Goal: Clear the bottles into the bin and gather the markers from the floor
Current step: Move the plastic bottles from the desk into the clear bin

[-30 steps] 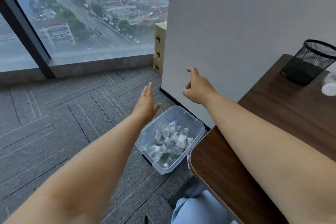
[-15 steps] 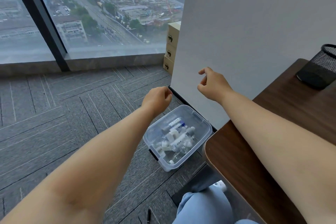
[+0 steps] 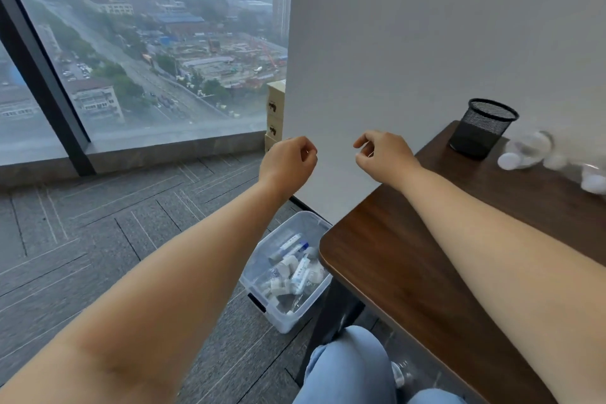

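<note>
A clear plastic bin (image 3: 262, 275) stands on the carpet by the table's left corner, holding several clear bottles (image 3: 293, 269) with white caps. More bottles (image 3: 528, 151), blurred, lie at the table's far right edge. One bottle (image 3: 401, 374) lies on the floor under the table beside my knee. My left hand (image 3: 287, 162) hovers high above the bin with fingers curled shut, holding nothing. My right hand (image 3: 382, 154) hangs over the table's left corner, fingers loosely curled and apart, empty. No markers are visible.
A dark wooden table (image 3: 410, 256) fills the right side. A black mesh cup (image 3: 482, 128) stands at its back against a white wall (image 3: 426, 43). Cardboard boxes (image 3: 274, 115) are stacked by the window. Grey carpet (image 3: 98, 233) spreads to the left.
The view has tilted up and swung right, bringing the table's bottles into sight. Both hands have risen; the left one went from flat and open to curled shut.
</note>
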A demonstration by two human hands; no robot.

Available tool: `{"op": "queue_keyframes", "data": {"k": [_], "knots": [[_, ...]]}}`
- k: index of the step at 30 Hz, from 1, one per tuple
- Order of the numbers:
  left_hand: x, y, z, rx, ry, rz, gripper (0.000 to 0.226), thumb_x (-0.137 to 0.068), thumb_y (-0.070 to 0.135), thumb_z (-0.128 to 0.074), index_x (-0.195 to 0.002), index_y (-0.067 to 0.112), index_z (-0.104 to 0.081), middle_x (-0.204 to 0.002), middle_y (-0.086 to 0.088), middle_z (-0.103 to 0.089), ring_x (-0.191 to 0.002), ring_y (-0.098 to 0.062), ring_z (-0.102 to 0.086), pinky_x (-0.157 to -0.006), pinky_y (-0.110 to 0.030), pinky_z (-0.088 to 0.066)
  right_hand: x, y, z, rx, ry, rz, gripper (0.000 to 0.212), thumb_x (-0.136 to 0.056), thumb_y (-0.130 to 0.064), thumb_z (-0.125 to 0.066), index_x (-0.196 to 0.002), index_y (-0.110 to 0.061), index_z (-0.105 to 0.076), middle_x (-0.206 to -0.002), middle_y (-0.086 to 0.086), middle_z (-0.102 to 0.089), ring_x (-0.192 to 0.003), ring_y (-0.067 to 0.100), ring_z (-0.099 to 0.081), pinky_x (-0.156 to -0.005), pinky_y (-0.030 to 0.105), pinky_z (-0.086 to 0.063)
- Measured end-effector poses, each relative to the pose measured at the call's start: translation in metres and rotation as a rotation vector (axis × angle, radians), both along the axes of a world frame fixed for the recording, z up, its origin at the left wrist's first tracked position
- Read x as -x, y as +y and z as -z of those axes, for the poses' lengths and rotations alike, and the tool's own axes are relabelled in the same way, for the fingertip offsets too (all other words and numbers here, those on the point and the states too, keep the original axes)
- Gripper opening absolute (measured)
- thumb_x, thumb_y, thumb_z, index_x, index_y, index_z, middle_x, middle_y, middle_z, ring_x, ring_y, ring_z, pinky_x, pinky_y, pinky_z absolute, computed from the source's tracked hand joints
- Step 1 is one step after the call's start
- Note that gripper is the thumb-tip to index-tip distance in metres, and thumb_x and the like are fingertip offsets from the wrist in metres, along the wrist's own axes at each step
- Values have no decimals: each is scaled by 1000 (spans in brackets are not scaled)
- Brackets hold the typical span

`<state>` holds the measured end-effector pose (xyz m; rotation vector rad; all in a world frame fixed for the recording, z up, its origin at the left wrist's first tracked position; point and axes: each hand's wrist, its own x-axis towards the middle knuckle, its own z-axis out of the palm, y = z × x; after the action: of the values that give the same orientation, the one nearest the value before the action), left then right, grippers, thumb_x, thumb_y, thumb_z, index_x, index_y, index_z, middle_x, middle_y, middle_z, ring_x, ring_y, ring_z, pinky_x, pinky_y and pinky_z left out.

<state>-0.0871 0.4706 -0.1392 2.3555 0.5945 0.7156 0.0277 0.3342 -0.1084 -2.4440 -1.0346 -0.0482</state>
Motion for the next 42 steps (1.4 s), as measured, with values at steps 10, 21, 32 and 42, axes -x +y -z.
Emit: {"op": "queue_keyframes", "data": {"k": [10, 21, 32, 42], "knots": [[-56, -129, -54, -66, -71, 252, 19, -90, 19, -49, -97, 12, -66, -96, -2, -61, -86, -21, -57, -73, -30, -44, -11, -145, -35, -116, -89, 215, 18, -85, -14, -53, -99, -15, -65, -85, -5, -59, -87, 16, -58, -80, 29, -48], [-129, -315, -56, -153, -44, 585, 22, -91, 22, -49, -96, 10, -67, -98, -6, -66, -92, -25, -61, -79, -33, -49, -25, -369, -31, -106, -66, 604, 17, -88, -14, -51, -100, -16, -63, -87, -4, -59, -83, 16, -55, -74, 26, -42], [-186, -495, -32, -338, 84, 983, 52, -90, 20, -52, -139, 12, -37, -144, -7, -39, -130, -25, -42, -101, -38, -40, -6, -547, -8, -118, -78, 969, 23, -89, -13, -44, -103, -16, -61, -70, -7, -55, -76, 20, -55, -68, 29, -42], [-209, -557, -6, -558, 292, 886, 52, -83, 17, -54, -131, 7, -35, -129, -16, -46, -118, -35, -47, -93, -43, -42, 0, -611, -5, -237, -205, 1041, 21, -87, -12, -49, -100, -20, -63, -81, -8, -58, -87, 23, -63, -80, 36, -52]]}}
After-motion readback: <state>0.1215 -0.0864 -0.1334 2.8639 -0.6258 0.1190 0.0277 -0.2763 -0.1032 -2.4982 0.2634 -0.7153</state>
